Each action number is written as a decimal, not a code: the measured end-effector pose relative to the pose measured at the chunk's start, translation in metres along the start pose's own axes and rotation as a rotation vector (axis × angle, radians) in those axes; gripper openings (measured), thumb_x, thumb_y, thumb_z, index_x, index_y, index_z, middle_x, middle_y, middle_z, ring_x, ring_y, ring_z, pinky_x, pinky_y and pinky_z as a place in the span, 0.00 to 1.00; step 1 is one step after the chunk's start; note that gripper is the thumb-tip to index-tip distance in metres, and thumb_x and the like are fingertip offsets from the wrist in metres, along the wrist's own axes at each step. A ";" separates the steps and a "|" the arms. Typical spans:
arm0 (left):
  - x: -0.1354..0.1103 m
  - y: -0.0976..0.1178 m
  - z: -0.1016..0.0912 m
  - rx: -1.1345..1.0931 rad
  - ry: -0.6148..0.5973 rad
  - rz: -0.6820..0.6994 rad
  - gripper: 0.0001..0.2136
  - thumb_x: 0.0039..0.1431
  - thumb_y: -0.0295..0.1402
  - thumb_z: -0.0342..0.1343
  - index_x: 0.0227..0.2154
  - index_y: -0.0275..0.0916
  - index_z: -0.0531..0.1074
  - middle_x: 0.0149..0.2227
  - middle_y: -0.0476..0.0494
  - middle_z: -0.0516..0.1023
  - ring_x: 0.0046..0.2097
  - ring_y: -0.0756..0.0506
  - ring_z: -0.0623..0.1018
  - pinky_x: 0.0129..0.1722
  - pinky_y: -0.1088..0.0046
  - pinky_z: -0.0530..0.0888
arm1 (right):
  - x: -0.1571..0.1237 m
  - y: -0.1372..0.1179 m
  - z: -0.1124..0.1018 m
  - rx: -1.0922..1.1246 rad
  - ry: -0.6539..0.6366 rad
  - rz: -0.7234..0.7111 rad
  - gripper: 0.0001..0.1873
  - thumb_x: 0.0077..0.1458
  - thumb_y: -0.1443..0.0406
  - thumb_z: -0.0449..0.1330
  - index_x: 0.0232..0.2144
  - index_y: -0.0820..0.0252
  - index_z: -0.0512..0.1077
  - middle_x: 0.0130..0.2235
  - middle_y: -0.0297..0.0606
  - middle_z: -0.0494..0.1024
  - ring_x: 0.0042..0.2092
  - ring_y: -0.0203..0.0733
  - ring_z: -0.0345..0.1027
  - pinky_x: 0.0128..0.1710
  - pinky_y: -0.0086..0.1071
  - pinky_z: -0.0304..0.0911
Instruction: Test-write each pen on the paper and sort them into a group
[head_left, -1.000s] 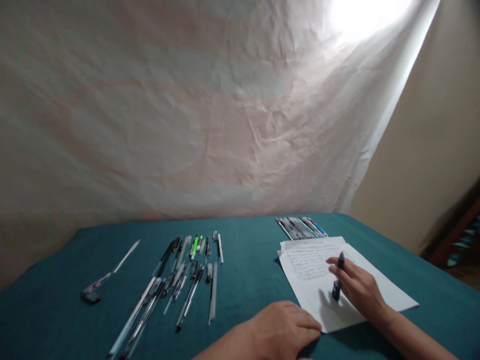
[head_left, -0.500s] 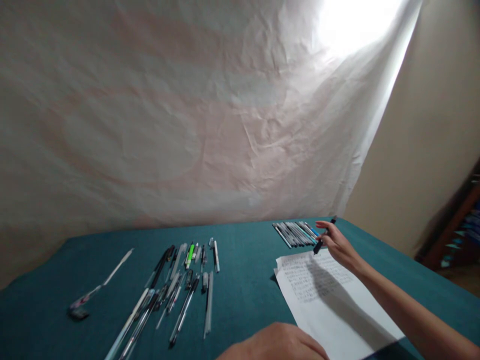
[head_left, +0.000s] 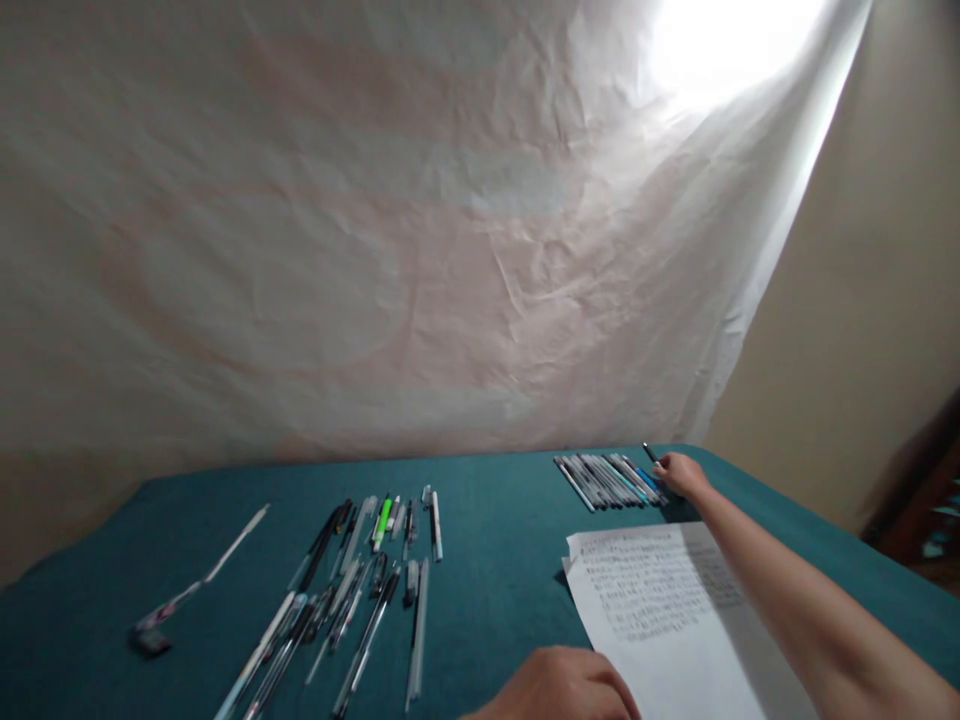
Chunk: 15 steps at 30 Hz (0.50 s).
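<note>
At the far right of the table, my right hand is closed on a dark pen whose tip end sticks out past the fingers. It is held at the right end of a row of pens laid side by side, with a blue pen nearest. My left hand shows at the bottom edge, fingers bent beside the left edge of a sheet of handwritten paper. Its fingertips are hidden, so anything in them cannot be made out. My right forearm crosses over the paper's right side.
Loose pens and caps lie scattered left of centre, among them a bright green pen. Farther left is a thin pale strip with a dark end. A pale sheet hangs behind the green-covered table.
My right hand has moved from above the paper to the right end of the pen row, lowering the pen there. My left hand stays near the paper's edge. The view has shifted slightly.
</note>
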<state>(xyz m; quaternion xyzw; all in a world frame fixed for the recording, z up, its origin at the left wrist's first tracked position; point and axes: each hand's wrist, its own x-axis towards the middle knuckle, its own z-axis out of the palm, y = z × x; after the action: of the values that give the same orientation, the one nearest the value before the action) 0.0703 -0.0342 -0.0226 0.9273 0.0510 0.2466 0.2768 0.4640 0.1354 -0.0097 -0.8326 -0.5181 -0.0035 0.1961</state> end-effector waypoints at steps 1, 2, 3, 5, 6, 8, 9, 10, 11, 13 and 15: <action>-0.001 -0.004 0.002 0.014 -0.010 0.000 0.17 0.61 0.41 0.41 0.30 0.37 0.72 0.37 0.43 0.77 0.38 0.50 0.76 0.39 0.82 0.68 | 0.002 0.004 0.004 -0.010 -0.012 0.011 0.13 0.46 0.64 0.57 0.33 0.67 0.74 0.34 0.50 0.77 0.37 0.49 0.70 0.31 0.30 0.59; -0.002 -0.007 0.004 0.024 -0.017 0.001 0.17 0.61 0.41 0.40 0.32 0.38 0.72 0.38 0.43 0.77 0.39 0.50 0.76 0.39 0.82 0.68 | 0.004 0.007 0.008 -0.017 -0.023 0.021 0.13 0.46 0.63 0.57 0.32 0.67 0.75 0.35 0.51 0.77 0.38 0.50 0.70 0.31 0.31 0.60; -0.003 -0.010 0.006 0.032 -0.022 0.004 0.17 0.62 0.40 0.39 0.33 0.38 0.72 0.38 0.44 0.77 0.39 0.50 0.76 0.40 0.82 0.68 | 0.006 0.009 0.012 -0.022 -0.034 0.030 0.14 0.47 0.62 0.57 0.33 0.67 0.75 0.35 0.51 0.77 0.38 0.51 0.70 0.31 0.31 0.60; -0.005 -0.016 0.010 0.041 -0.027 0.007 0.17 0.62 0.40 0.39 0.33 0.38 0.72 0.39 0.44 0.76 0.40 0.50 0.75 0.40 0.82 0.67 | 0.009 0.011 0.018 -0.026 -0.055 0.042 0.15 0.49 0.61 0.56 0.34 0.67 0.75 0.36 0.52 0.76 0.39 0.51 0.70 0.32 0.32 0.60; -0.005 -0.017 0.011 0.043 -0.028 0.005 0.17 0.62 0.40 0.39 0.33 0.38 0.72 0.39 0.44 0.76 0.40 0.50 0.75 0.40 0.82 0.67 | 0.010 0.011 0.021 -0.026 -0.066 0.044 0.15 0.50 0.61 0.56 0.35 0.67 0.75 0.37 0.52 0.76 0.40 0.51 0.70 0.33 0.32 0.60; -0.005 -0.019 0.012 0.049 -0.033 -0.003 0.17 0.62 0.39 0.39 0.34 0.39 0.72 0.39 0.44 0.77 0.39 0.50 0.75 0.40 0.82 0.67 | 0.012 0.008 0.025 -0.021 -0.089 0.040 0.15 0.52 0.60 0.55 0.35 0.66 0.74 0.37 0.50 0.76 0.40 0.49 0.69 0.34 0.33 0.61; -0.005 -0.018 0.011 0.054 -0.037 -0.008 0.16 0.62 0.39 0.39 0.34 0.39 0.72 0.39 0.45 0.77 0.39 0.50 0.75 0.40 0.81 0.67 | 0.012 0.006 0.027 -0.018 -0.099 0.037 0.15 0.54 0.60 0.54 0.36 0.65 0.73 0.38 0.48 0.75 0.40 0.47 0.69 0.35 0.33 0.62; -0.004 -0.018 0.011 0.060 -0.038 -0.013 0.16 0.62 0.39 0.39 0.33 0.39 0.72 0.38 0.45 0.77 0.39 0.50 0.75 0.39 0.81 0.67 | 0.012 0.004 0.028 -0.014 -0.106 0.033 0.14 0.55 0.60 0.53 0.37 0.64 0.72 0.39 0.46 0.74 0.40 0.45 0.69 0.37 0.33 0.62; -0.003 -0.017 0.011 0.065 -0.036 -0.012 0.17 0.62 0.39 0.39 0.33 0.39 0.72 0.38 0.44 0.77 0.39 0.50 0.76 0.39 0.81 0.67 | 0.011 0.002 0.028 -0.011 -0.110 0.029 0.14 0.56 0.60 0.53 0.38 0.63 0.71 0.40 0.43 0.73 0.40 0.42 0.68 0.38 0.34 0.63; -0.002 -0.016 0.010 0.070 -0.020 -0.006 0.18 0.62 0.41 0.39 0.31 0.38 0.72 0.37 0.44 0.77 0.37 0.50 0.76 0.38 0.81 0.68 | 0.008 -0.003 0.027 -0.004 -0.106 0.020 0.13 0.56 0.61 0.53 0.41 0.62 0.68 0.42 0.39 0.71 0.40 0.39 0.67 0.39 0.36 0.64; 0.000 -0.013 0.009 0.056 0.006 -0.014 0.20 0.62 0.42 0.39 0.29 0.37 0.72 0.35 0.43 0.77 0.36 0.50 0.76 0.37 0.81 0.68 | 0.002 -0.008 0.023 0.005 -0.087 0.007 0.13 0.57 0.61 0.53 0.43 0.62 0.66 0.43 0.38 0.70 0.40 0.38 0.67 0.39 0.37 0.65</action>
<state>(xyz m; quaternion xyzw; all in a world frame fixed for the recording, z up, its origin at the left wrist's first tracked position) 0.0750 -0.0272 -0.0360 0.9335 0.0652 0.2462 0.2523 0.4536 0.1478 -0.0277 -0.8333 -0.5232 0.0346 0.1755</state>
